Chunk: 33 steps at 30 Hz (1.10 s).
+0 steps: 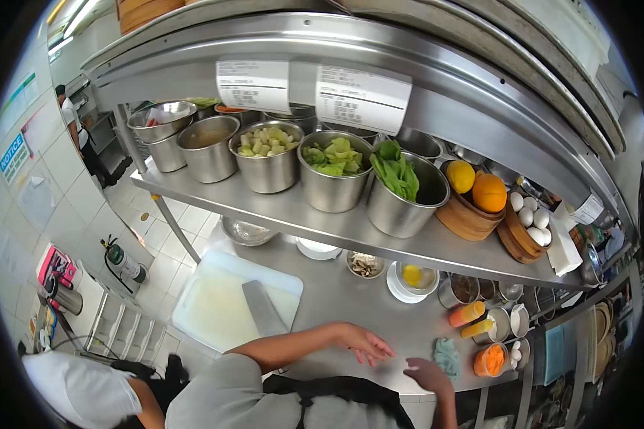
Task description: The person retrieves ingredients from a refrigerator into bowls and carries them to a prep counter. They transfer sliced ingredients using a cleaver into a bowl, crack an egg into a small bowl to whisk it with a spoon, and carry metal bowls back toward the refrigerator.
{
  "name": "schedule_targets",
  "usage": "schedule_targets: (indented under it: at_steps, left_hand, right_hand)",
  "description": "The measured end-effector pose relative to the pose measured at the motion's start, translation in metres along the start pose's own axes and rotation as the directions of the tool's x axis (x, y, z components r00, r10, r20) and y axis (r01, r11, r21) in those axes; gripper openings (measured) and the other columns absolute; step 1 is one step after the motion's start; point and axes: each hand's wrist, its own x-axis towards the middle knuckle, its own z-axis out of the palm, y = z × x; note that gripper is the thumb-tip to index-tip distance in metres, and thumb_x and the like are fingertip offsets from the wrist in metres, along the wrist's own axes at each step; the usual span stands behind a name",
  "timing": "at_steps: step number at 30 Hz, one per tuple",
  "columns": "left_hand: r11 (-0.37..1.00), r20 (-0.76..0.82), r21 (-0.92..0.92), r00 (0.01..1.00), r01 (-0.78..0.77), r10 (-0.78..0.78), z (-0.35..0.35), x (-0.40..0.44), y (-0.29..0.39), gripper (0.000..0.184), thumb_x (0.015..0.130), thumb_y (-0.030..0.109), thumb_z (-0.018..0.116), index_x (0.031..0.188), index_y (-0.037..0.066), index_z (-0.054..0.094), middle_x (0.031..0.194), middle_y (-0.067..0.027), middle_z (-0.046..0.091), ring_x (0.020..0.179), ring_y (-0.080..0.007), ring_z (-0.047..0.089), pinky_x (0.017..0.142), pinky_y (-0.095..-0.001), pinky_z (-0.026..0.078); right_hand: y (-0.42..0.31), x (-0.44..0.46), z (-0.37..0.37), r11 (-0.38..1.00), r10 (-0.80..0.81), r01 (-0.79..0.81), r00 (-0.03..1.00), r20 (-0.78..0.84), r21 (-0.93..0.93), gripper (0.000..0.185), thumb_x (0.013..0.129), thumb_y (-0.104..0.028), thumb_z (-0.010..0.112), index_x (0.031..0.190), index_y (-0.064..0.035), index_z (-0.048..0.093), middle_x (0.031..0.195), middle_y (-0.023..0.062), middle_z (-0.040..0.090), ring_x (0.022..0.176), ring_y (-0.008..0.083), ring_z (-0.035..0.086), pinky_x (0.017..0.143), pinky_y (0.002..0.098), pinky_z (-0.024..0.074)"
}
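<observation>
My left hand [366,344] reaches across above the steel counter [322,286], fingers stretched out and slightly apart, holding nothing. Facing it from the right is my right hand [428,375], its fingers pointing left; it looks open and empty. A small gap separates the two hands. Close to my right hand lies a crumpled green cloth [447,357]. To the left of my hands, a wide cleaver-like blade [265,309] rests on the white cutting board [200,286]; its handle end is hidden behind my left forearm.
Above the counter, a shelf [279,207] carries steel pots of cut vegetables [331,171], oranges [489,193] and eggs [535,218]. Bowls of mushrooms [366,264] and egg yolk [412,275], squeeze bottles [466,314] and a carrot tub [490,360] stand below. Another person [86,390] is at lower left.
</observation>
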Motion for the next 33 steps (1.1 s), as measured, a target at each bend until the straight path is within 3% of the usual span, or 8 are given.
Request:
schedule_targets:
  at_steps: [4, 10, 15, 19, 22, 29, 31, 33]
  left_hand:
    - [0.948, -0.05, 0.169, 0.958, -0.27, 0.282, 0.014, -0.055, 0.004, 0.081, 0.097, 0.036, 0.069, 0.162, 0.014, 0.025, 0.16, -0.0093, 0.035, 0.139, -0.0237, 0.045, 0.11, -0.0407, 0.04]
    - [0.639, 0.007, 0.403, 0.701, -0.655, 0.713, 0.08, -0.168, 0.082, 0.085, 0.094, 0.039, 0.072, 0.159, 0.004, 0.028, 0.157, -0.0177, 0.04, 0.141, -0.0305, 0.044, 0.112, -0.0461, 0.038]
    - [0.339, -0.047, 0.485, 0.363, -0.806, 0.931, 0.124, -0.242, 0.105, 0.083, 0.087, 0.04, 0.077, 0.147, -0.006, 0.043, 0.143, -0.0246, 0.054, 0.133, -0.0357, 0.054, 0.111, -0.0486, 0.041]
    - [-0.026, -0.097, 0.832, -0.192, -0.555, 0.977, 0.144, -0.295, 0.119, 0.052, 0.093, 0.041, 0.07, 0.118, -0.003, 0.06, 0.123, -0.0261, 0.062, 0.114, -0.0359, 0.065, 0.095, -0.0468, 0.053]
    - [-0.022, -0.241, 0.904, -0.55, -0.428, 0.799, 0.155, -0.321, 0.143, 0.03, 0.103, 0.031, 0.056, 0.116, 0.005, 0.055, 0.134, -0.0192, 0.056, 0.128, -0.0323, 0.056, 0.103, -0.0428, 0.048]
    - [0.063, -0.271, 0.9, -0.441, -0.432, 0.855, 0.137, -0.327, 0.182, 0.048, 0.104, 0.028, 0.054, 0.142, 0.001, 0.043, 0.143, -0.016, 0.051, 0.137, -0.0282, 0.048, 0.115, -0.0424, 0.038]
    - [0.094, -0.271, 0.918, -0.435, -0.386, 0.859, 0.127, -0.334, 0.182, 0.046, 0.104, 0.028, 0.054, 0.141, 0.002, 0.044, 0.142, -0.0146, 0.052, 0.135, -0.0253, 0.05, 0.114, -0.0417, 0.038]
    - [0.122, -0.279, 0.934, -0.474, -0.335, 0.835, 0.119, -0.345, 0.18, 0.041, 0.105, 0.025, 0.054, 0.138, 0.003, 0.047, 0.138, -0.0121, 0.054, 0.132, -0.022, 0.052, 0.112, -0.0406, 0.04]
  right_hand:
    - [-0.166, -0.021, -0.104, 0.88, -0.331, 0.397, 0.906, -0.265, 0.261, 0.05, 0.086, -0.012, 0.078, 0.134, -0.0065, 0.063, 0.131, 0.0128, 0.065, 0.112, 0.0245, 0.066, 0.09, 0.0369, 0.0557]
    - [-0.346, -0.02, -0.198, 0.371, -0.728, 0.902, 0.431, -0.533, 0.222, 0.045, 0.088, -0.005, 0.073, 0.132, -0.0064, 0.065, 0.143, 0.015, 0.056, 0.145, 0.0268, 0.04, 0.114, 0.0416, 0.0372]
    - [-0.428, 0.028, -0.203, 0.164, -0.517, 0.929, 0.368, -0.773, 0.332, 0.025, 0.091, -0.01, 0.071, 0.116, -0.006, 0.071, 0.102, 0.0039, 0.07, 0.094, 0.0085, 0.062, 0.082, 0.0242, 0.0486]
    - [-0.43, 0.025, -0.186, 0.439, -0.427, 0.83, 0.529, -0.734, 0.343, 0.013, 0.089, -0.002, 0.065, 0.1, -0.0068, 0.072, 0.088, -0.0002, 0.068, 0.083, 0.0064, 0.061, 0.071, 0.0227, 0.0494]
    - [-0.397, 0.017, -0.151, 0.271, -0.795, 0.955, 0.294, -0.531, 0.123, 0.022, 0.082, 0.006, 0.059, 0.097, -0.0054, 0.071, 0.095, 0.0114, 0.063, 0.089, 0.0257, 0.065, 0.077, 0.0364, 0.0522]
    - [-0.292, -0.034, -0.201, 0.317, -0.735, 0.804, -0.127, -0.666, -0.503, 0.04, 0.079, 0.008, 0.057, 0.116, -0.0056, 0.068, 0.104, 0.0123, 0.07, 0.094, 0.0312, 0.065, 0.081, 0.0392, 0.0544]
    - [-0.248, -0.057, -0.232, 0.636, -0.261, 0.763, 0.072, -0.963, -0.115, 0.035, 0.088, 0.007, 0.057, 0.118, -0.0055, 0.068, 0.106, 0.0035, 0.071, 0.089, 0.0101, 0.062, 0.075, 0.0259, 0.0517]
    - [-0.187, -0.046, -0.279, 0.484, 0.055, 0.872, 0.054, -0.997, 0.074, 0.033, 0.09, 0.003, 0.058, 0.122, -0.0004, 0.065, 0.106, 0.0026, 0.068, 0.088, 0.0053, 0.06, 0.077, 0.022, 0.0488]
